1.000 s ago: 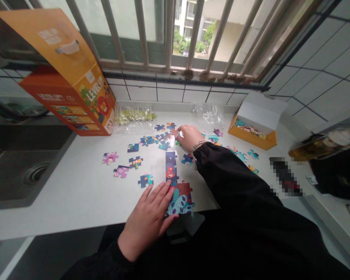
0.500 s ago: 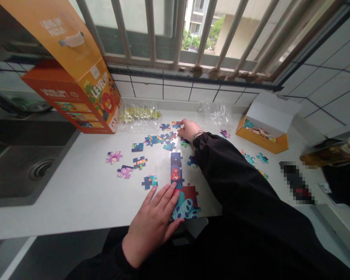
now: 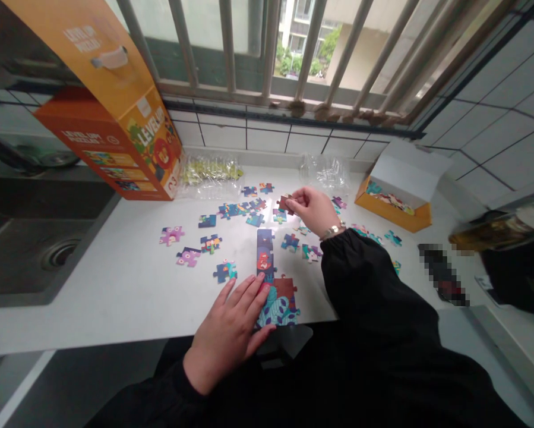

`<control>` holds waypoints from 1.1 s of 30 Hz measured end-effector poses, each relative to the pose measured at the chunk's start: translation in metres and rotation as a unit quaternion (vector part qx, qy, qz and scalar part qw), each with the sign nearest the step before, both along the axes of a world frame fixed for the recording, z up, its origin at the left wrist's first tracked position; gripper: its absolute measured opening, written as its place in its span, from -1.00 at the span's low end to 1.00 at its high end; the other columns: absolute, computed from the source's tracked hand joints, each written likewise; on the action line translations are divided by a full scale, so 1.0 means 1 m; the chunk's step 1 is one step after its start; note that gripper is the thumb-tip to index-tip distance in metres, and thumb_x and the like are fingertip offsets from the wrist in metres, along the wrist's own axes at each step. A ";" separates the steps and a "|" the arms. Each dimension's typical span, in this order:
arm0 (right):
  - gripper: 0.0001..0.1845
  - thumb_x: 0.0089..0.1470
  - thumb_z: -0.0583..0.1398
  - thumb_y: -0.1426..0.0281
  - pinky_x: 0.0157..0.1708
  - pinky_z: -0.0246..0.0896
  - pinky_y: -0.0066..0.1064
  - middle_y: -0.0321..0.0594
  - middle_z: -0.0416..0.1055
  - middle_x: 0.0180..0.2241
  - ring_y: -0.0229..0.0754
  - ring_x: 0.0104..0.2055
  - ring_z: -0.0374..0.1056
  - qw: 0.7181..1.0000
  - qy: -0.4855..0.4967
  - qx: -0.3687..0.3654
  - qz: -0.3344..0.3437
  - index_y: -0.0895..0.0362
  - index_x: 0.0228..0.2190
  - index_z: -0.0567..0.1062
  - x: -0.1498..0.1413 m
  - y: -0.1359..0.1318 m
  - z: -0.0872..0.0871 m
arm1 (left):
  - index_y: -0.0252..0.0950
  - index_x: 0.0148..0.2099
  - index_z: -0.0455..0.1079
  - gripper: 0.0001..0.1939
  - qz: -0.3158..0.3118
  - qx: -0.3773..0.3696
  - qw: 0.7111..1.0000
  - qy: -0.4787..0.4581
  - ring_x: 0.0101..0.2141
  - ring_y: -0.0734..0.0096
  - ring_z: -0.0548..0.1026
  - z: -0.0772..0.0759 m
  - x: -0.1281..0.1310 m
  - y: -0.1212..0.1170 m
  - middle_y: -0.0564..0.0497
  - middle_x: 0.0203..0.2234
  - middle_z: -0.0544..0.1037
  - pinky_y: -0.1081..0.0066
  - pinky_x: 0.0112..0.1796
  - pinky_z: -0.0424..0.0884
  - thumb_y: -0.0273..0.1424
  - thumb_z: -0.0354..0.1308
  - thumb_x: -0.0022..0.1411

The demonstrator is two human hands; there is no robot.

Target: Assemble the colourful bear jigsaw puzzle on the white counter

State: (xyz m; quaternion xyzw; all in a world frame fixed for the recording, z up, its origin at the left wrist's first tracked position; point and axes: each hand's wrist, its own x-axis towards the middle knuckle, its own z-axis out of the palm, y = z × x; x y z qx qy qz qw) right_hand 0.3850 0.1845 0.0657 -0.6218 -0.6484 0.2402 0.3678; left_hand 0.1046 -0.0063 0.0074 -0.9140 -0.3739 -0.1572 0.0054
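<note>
My right hand (image 3: 312,209) pinches a reddish-brown jigsaw piece (image 3: 285,204) between thumb and fingers, raised a little above the white countertop (image 3: 115,297). A metal bracelet (image 3: 332,232) circles that wrist. My left hand (image 3: 226,329) lies flat with spread fingers at the edge of a joined strip of puzzle pieces (image 3: 265,255), touching it and the teal-and-purple patterned section (image 3: 277,311). Several loose colourful pieces (image 3: 235,210) are scattered across the counter between my hands and the wall.
A large orange puzzle box (image 3: 124,128) leans at the back left beside a steel sink (image 3: 35,238). Clear plastic bags (image 3: 209,172) lie along the wall. An open orange box tray (image 3: 394,205) holds more pieces. Barred windows stand behind, and a blurred object (image 3: 443,274) lies at right.
My right hand has moved right and lifted a reddish-brown piece from the scattered pieces. My left hand stays on the assembled pieces, and the view has shifted slightly.
</note>
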 end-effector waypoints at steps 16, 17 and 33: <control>-0.74 0.32 0.29 0.18 -0.32 0.36 -0.33 -0.31 0.61 -0.42 -0.16 -0.39 0.52 0.991 0.103 -0.075 0.033 0.04 -0.06 0.60 -0.013 -0.137 -0.054 | -0.28 0.53 0.25 -0.33 0.000 -0.005 1.000 0.027 0.42 -0.03 0.38 -0.001 0.001 -0.001 -0.20 0.49 0.36 -0.10 0.41 0.23 -0.06 0.13 0.55; -0.74 0.32 0.29 0.18 -0.32 0.36 -0.33 -0.30 0.62 -0.41 -0.16 -0.39 0.53 0.992 0.094 -0.076 0.032 0.04 -0.06 0.61 -0.014 -0.137 -0.054 | -0.26 0.53 0.26 -0.33 0.002 -0.011 1.000 0.020 0.42 -0.02 0.38 0.000 0.002 -0.001 -0.18 0.49 0.36 -0.09 0.41 0.23 -0.05 0.14 0.55; -0.88 0.27 0.37 0.27 -0.31 0.21 -0.32 -0.29 0.59 -0.37 -0.17 -0.36 0.44 0.996 -0.079 -0.047 -0.001 0.05 -0.23 0.63 -0.021 -0.139 -0.051 | -0.27 0.52 0.27 -0.33 0.000 -0.017 1.000 0.016 0.41 -0.04 0.39 0.002 0.003 -0.001 -0.20 0.48 0.39 -0.13 0.40 0.27 -0.05 0.14 0.55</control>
